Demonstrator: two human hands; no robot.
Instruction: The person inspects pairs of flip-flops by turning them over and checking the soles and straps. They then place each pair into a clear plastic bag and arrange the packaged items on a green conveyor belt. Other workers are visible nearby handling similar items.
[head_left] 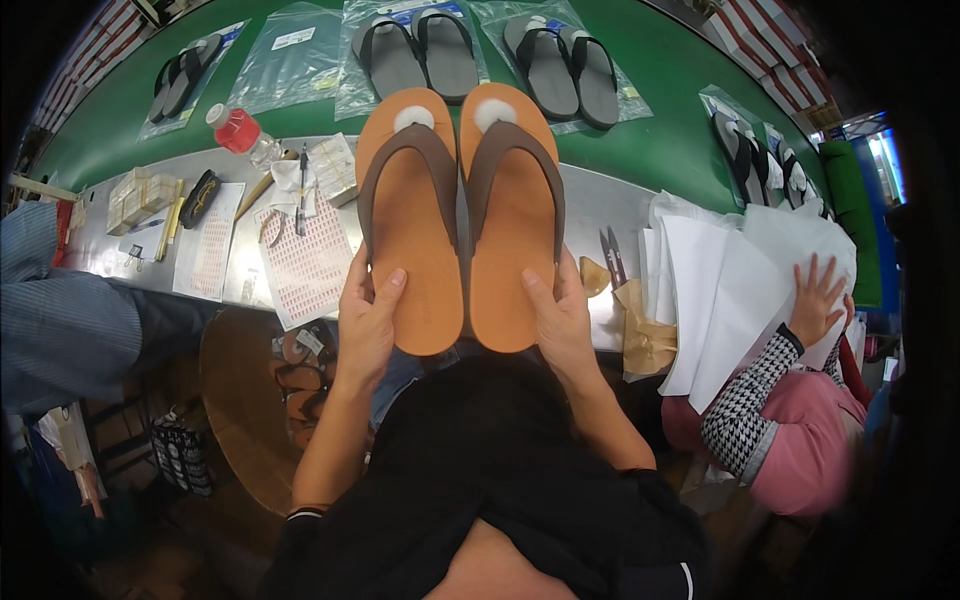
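A pair of tan flip-flops with brown straps is held up side by side, toes pointing away from me. My left hand (370,315) grips the left flip-flop (420,270) at its heel end, thumb on the footbed. In the same way my right hand (563,315) holds the right flip-flop (503,255) by its outer edge. White padding (494,113) sits under each toe strap. The fingers beneath the soles are hidden.
Grey flip-flops (446,60) on plastic bags line a green conveyor belt (660,150). Printed label sheets (308,262), a bottle (240,134) and scissors (613,255) lie on the metal table. At right a co-worker's hand (815,300) touches white paper (705,290); another person's sleeve (70,310) is left.
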